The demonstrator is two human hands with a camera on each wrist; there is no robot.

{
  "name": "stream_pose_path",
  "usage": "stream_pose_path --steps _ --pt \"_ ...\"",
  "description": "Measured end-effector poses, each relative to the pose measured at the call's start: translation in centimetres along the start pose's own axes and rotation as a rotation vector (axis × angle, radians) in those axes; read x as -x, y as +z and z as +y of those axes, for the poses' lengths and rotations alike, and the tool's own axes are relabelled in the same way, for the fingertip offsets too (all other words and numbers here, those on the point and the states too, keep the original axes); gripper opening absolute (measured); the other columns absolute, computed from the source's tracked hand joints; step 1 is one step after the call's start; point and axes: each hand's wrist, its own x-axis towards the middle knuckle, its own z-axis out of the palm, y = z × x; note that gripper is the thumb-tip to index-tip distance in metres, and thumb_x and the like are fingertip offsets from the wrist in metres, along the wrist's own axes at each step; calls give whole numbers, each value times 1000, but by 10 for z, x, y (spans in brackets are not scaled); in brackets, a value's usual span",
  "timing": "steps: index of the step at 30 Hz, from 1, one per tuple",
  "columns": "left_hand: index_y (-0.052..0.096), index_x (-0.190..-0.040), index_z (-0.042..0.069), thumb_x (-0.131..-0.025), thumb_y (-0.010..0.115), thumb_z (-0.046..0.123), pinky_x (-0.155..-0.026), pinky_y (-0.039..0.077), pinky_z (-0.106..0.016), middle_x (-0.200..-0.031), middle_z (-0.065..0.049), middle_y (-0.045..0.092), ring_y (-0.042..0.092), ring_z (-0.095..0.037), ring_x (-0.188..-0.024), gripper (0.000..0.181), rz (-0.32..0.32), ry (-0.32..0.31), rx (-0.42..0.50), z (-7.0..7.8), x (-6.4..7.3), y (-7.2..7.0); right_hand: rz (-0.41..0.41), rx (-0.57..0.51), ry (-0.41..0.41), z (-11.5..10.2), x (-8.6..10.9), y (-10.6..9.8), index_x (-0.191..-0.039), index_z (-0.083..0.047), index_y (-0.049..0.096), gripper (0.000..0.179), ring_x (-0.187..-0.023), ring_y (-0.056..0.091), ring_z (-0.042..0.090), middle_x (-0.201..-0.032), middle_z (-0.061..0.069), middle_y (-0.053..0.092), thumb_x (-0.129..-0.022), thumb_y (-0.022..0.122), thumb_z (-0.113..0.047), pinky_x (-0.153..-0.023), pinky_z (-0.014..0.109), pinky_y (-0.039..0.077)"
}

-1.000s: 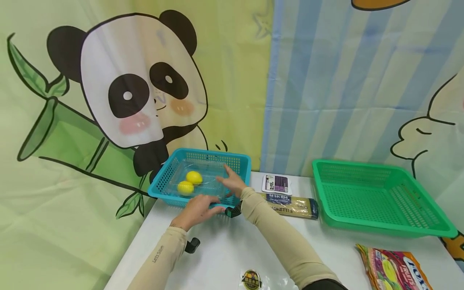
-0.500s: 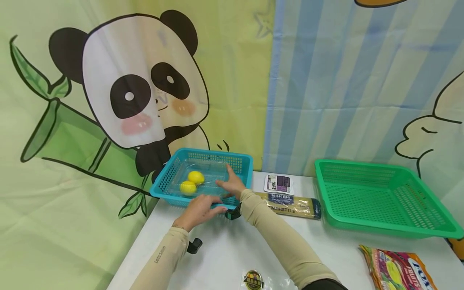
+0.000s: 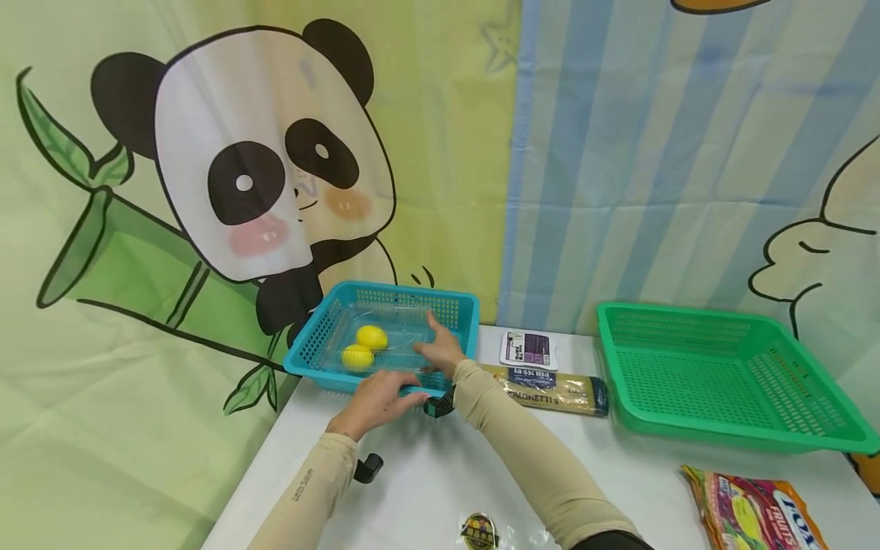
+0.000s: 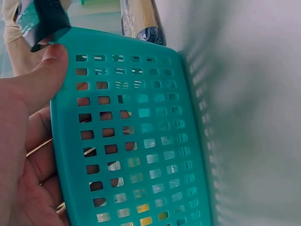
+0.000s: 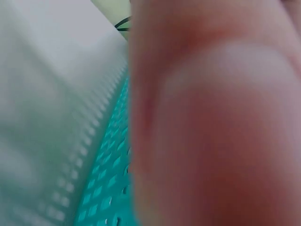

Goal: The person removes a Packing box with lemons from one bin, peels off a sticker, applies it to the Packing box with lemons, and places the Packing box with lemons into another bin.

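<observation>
In the head view, a blue perforated basket (image 3: 312, 330) holds a clear plastic box (image 3: 406, 325) and two lemons (image 3: 372, 337). My left hand (image 3: 378, 401) grips the basket's near rim. The left wrist view shows its thumb (image 4: 52, 63) on the outer side and the fingers curled behind the wall. At the basket's right end, my right hand (image 3: 443, 347) reaches over the side to the clear box, thumb and index finger spread at the box's end. Its other fingers are mostly hidden. A blurred fingertip (image 5: 225, 141) fills much of the right wrist view, beside the basket wall.
Right of the basket lie a purple-labelled pack (image 3: 528, 350) and a spaghetti packet (image 3: 560, 391). A green basket (image 3: 687, 424) stands farther right. A colourful fruit candy bag (image 3: 756, 508) and a clear bag with a round label (image 3: 479, 531) lie near the front. A printed curtain (image 3: 454, 153) hangs behind.
The right thumb and index finger have shifted slightly at the box's end. My left hand keeps its hold on the basket rim; the view has moved a little.
</observation>
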Motion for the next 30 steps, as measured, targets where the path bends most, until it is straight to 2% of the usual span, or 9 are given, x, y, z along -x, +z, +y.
stream_pose_path --steps 3,8,12,15,18,20,23,30 --pt "75 -115 13 -96 69 38 -79 57 -41 -97 0 75 66 -14 -84 32 3 1 -9 0 1 1 0 -2 2 -3 3 0 -164 -32 8 86 -53 57 27 -170 18 8 -99 59 -6 -83 60 58" --pt "75 -112 15 -97 69 37 -81 57 -42 -99 0 75 67 -17 -88 27 3 2 -21 0 1 2 31 -10 4 -6 8 0 -164 -29 11 85 -44 46 17 -170 17 11 -99 56 0 -85 62 56" --pt "75 -111 17 -96 69 37 -80 57 -43 -100 1 75 68 -19 -90 26 1 -5 -26 0 2 1 54 37 -3 -8 11 -1 -164 -27 13 82 -40 39 15 -170 13 15 -99 53 3 -81 59 58" --pt "75 -113 14 -97 68 38 -84 57 -46 -105 -3 76 69 -23 -94 31 5 -7 -24 0 2 1 60 81 -14 -12 13 -2 -164 -27 14 81 -39 37 13 -170 11 17 -99 51 3 -67 51 59" --pt "75 -114 12 -97 68 39 -86 57 -48 -106 -6 76 69 -25 -96 33 5 -9 -17 0 3 2 58 89 -20 -15 15 -3 -164 -29 15 81 -38 33 12 -170 10 18 -99 49 5 -52 38 52" --pt "75 -114 11 -97 68 40 -86 57 -48 -106 -6 76 70 -25 -95 34 6 -9 -17 0 3 2 60 88 -19 -17 16 -5 -163 -32 16 81 -38 30 12 -170 10 18 -99 48 6 -48 31 47" --pt "75 -114 11 -96 68 40 -83 58 -46 -102 -5 76 70 -23 -91 35 7 -8 -31 0 3 2 63 75 -27 -19 18 -7 -162 -34 18 80 -39 29 11 -170 10 17 -99 47 6 -47 30 47" --pt "74 -119 11 -95 68 46 -83 58 -47 -107 -8 77 71 -24 -91 43 10 -22 -23 0 3 3 60 28 -54 -35 25 -22 -163 -29 16 74 -39 29 10 -171 8 10 -103 43 3 -49 29 50"
